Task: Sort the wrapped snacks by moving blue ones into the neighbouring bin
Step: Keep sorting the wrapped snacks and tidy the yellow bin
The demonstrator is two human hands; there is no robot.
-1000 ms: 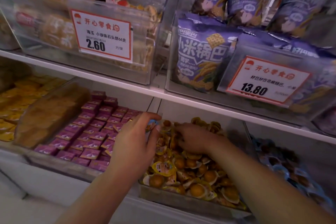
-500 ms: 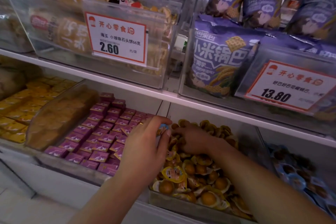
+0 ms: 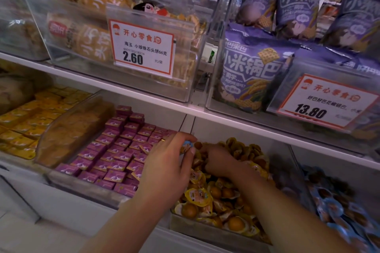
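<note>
A clear bin [image 3: 205, 230] on the lower shelf is heaped with yellow-wrapped snacks [image 3: 198, 196]. My left hand [image 3: 168, 162] hovers over its left rear corner and pinches a small blue-wrapped snack [image 3: 188, 144] between thumb and fingers. My right hand [image 3: 221, 159] digs into the yellow pile just right of it, fingers curled down among the wrappers; what it holds is hidden. The neighbouring bin on the right holds blue-wrapped snacks [image 3: 337, 209].
Left of the yellow bin lies a tray of purple boxes [image 3: 115, 150], then yellow packets [image 3: 22, 121]. The white shelf edge [image 3: 246, 127] runs close above the hands, carrying clear bins with price tags [image 3: 143, 47] and purple bags [image 3: 250, 72].
The view has shifted slightly, so everything sits further right. Both hands stay at the back of the yellow bin; the left keeps pinching the blue snack while the right keeps rummaging.
</note>
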